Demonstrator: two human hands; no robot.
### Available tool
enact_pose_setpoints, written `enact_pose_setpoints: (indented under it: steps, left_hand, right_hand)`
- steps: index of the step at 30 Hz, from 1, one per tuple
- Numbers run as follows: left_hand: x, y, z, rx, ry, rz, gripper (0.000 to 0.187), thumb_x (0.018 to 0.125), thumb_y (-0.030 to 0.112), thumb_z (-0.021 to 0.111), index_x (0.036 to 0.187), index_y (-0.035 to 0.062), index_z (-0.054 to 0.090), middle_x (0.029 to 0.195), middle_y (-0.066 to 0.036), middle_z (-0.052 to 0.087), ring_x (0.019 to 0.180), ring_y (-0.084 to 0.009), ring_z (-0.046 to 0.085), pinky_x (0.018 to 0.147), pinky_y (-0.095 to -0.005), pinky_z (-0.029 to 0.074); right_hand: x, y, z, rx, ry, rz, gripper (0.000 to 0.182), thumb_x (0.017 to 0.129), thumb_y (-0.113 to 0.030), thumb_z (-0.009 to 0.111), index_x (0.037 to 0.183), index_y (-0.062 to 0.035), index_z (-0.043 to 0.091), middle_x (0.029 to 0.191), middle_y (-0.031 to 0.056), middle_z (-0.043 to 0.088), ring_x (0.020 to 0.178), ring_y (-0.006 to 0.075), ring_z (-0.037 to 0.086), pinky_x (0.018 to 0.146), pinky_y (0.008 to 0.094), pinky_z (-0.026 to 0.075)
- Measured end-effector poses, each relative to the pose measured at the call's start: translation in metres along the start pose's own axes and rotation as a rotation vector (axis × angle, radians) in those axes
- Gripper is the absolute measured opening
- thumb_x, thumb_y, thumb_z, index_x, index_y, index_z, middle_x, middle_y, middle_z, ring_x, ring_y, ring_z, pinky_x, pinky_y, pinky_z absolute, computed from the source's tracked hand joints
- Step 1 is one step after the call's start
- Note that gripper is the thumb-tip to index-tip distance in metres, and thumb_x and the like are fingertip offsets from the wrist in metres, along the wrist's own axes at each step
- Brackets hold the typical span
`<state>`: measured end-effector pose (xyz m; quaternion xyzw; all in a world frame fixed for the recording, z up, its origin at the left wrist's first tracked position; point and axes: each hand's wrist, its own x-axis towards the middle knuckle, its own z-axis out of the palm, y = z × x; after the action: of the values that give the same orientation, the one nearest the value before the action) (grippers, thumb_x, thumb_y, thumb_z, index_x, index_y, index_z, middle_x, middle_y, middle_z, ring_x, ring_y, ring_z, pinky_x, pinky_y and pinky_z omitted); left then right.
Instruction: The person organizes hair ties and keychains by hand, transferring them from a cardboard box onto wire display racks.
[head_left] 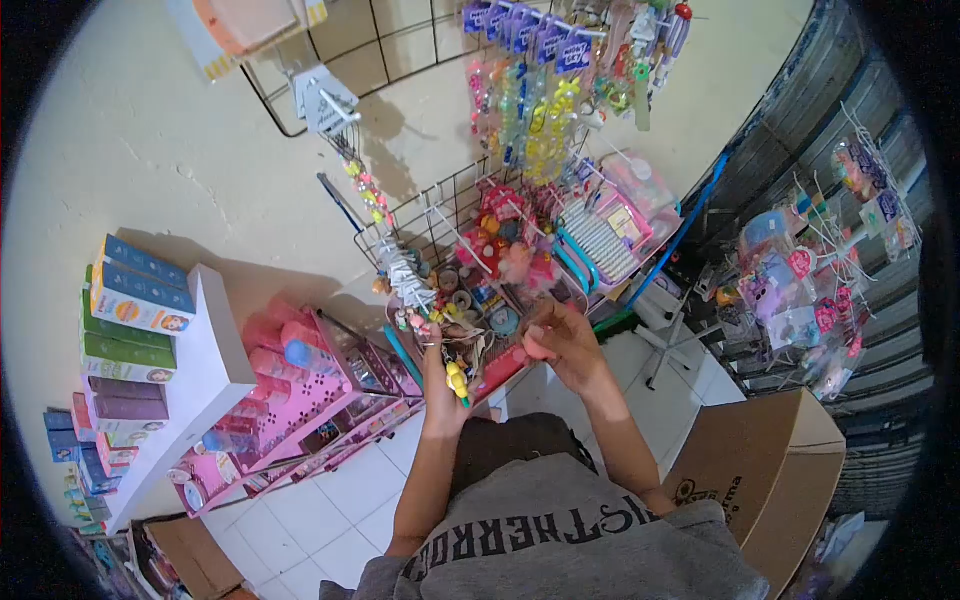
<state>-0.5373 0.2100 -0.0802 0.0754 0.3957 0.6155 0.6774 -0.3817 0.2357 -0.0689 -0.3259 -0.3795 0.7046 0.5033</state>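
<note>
My left hand (440, 377) is closed around a bunch of small beaded trinkets, with a yellow flower-like charm (457, 380) hanging from it. To the right, my right hand (567, 350) has its fingers bent round a small pink-orange item (538, 343). Both hands are at the front edge of a basket of small accessories (482, 297). White tagged strands (404, 277) hang just above my left hand. Pink and red fluffy pieces (512, 262) lie behind my right hand.
Packaged bead strands (550, 120) hang on the wall rack. A white shelf (205, 375) with boxes and a pink shelf (300, 400) with bottles stand left. An open cardboard box (745, 470) is at the lower right, below a rack of hanging packets (800, 290).
</note>
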Motion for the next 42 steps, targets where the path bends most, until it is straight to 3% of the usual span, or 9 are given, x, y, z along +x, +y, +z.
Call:
enact_pose_setpoints:
  steps: [3, 9, 11, 14, 17, 22, 37, 38, 42]
  left_hand:
    - [-0.012, -0.001, -0.008, 0.043, 0.012, 0.032, 0.029, 0.079, 0.032, 0.043, 0.071, 0.0050, 0.050, 0.064, -0.001, 0.051, 0.056, -0.0064, 0.047, 0.050, -0.0191, 0.037]
    - [-0.027, -0.010, -0.048, 0.878, -0.046, 0.511, 0.026, 0.077, 0.022, 0.048, 0.067, -0.0012, 0.053, 0.062, -0.002, 0.053, 0.057, -0.0063, 0.046, 0.052, -0.0185, 0.035]
    - [-0.031, -0.006, -0.059, 0.876, 0.043, 0.506, 0.025, 0.077, 0.021, 0.049, 0.066, -0.0016, 0.053, 0.060, -0.002, 0.052, 0.057, -0.0059, 0.045, 0.053, -0.0179, 0.034]
    - [-0.030, -0.005, -0.078, 0.389, 0.317, 0.409, 0.026, 0.077, 0.023, 0.048, 0.067, 0.0000, 0.052, 0.051, -0.004, 0.050, 0.035, -0.0107, 0.044, 0.032, -0.0209, 0.032]
    - [-0.038, 0.009, -0.090, 0.364, 0.339, 0.467, 0.025, 0.078, 0.026, 0.046, 0.072, 0.0013, 0.049, 0.048, -0.005, 0.047, 0.034, -0.0117, 0.043, 0.028, -0.0203, 0.030]
    - [-0.048, 0.016, -0.105, 0.258, 0.364, 0.433, 0.026, 0.078, 0.028, 0.045, 0.068, 0.0037, 0.048, 0.043, -0.003, 0.042, 0.029, -0.0105, 0.039, 0.026, -0.0195, 0.027]
    - [-0.060, 0.017, -0.108, 0.173, 0.306, 0.323, 0.025, 0.077, 0.029, 0.047, 0.065, 0.0071, 0.046, 0.040, -0.004, 0.040, 0.028, -0.0112, 0.037, 0.026, -0.0196, 0.024]
    - [-0.063, 0.019, -0.106, 0.124, 0.298, 0.280, 0.030, 0.078, 0.030, 0.044, 0.068, 0.0027, 0.049, 0.061, -0.009, 0.053, 0.032, -0.0112, 0.042, 0.027, -0.0193, 0.028]
    - [-0.062, 0.021, -0.107, 0.061, 0.127, 0.219, 0.029, 0.078, 0.031, 0.043, 0.069, 0.0036, 0.049, 0.062, -0.010, 0.054, 0.031, -0.0114, 0.040, 0.027, -0.0193, 0.026]
  right_hand:
    - [-0.004, 0.006, -0.003, -0.139, -0.210, 0.115, 0.020, 0.071, -0.017, 0.056, 0.081, -0.0023, 0.048, 0.071, 0.0066, 0.052, 0.065, 0.0100, 0.050, 0.053, 0.0216, 0.041]
    - [-0.010, 0.032, 0.016, -0.440, -0.518, 0.437, 0.018, 0.070, -0.016, 0.059, 0.076, 0.0004, 0.053, 0.052, 0.0022, 0.049, 0.041, 0.0080, 0.047, 0.036, 0.0199, 0.035]
    - [-0.011, 0.052, 0.008, -0.449, -0.516, 0.450, 0.019, 0.069, -0.017, 0.060, 0.073, 0.0010, 0.053, 0.051, 0.0026, 0.049, 0.041, 0.0088, 0.048, 0.036, 0.0197, 0.036]
    - [-0.012, 0.061, 0.006, -0.387, -0.557, 0.434, 0.018, 0.069, -0.015, 0.059, 0.075, 0.0010, 0.053, 0.056, 0.0034, 0.051, 0.044, 0.0089, 0.049, 0.038, 0.0198, 0.037]
    - [-0.005, 0.064, 0.013, -0.319, -0.100, 0.315, 0.012, 0.072, -0.010, 0.054, 0.079, 0.0004, 0.053, 0.057, 0.0041, 0.053, 0.046, 0.0073, 0.048, 0.040, 0.0183, 0.037]
    - [0.027, 0.078, 0.030, -0.231, 0.047, 0.187, 0.018, 0.074, -0.013, 0.053, 0.086, -0.0005, 0.049, 0.063, 0.0062, 0.056, 0.052, 0.0073, 0.052, 0.039, 0.0180, 0.038]
    - [0.070, 0.135, 0.037, -0.152, 0.136, 0.038, 0.021, 0.071, -0.017, 0.057, 0.083, -0.0009, 0.051, 0.069, 0.0036, 0.054, 0.054, 0.0074, 0.051, 0.042, 0.0195, 0.039]
    - [0.073, 0.135, 0.039, -0.167, 0.154, 0.047, 0.021, 0.072, -0.017, 0.056, 0.084, -0.0003, 0.051, 0.068, 0.0037, 0.054, 0.054, 0.0076, 0.050, 0.043, 0.0194, 0.039]
    - [0.110, 0.174, 0.022, -0.239, 0.124, 0.033, 0.023, 0.073, -0.021, 0.055, 0.082, 0.0008, 0.053, 0.063, 0.0036, 0.054, 0.052, 0.0077, 0.049, 0.046, 0.0196, 0.038]
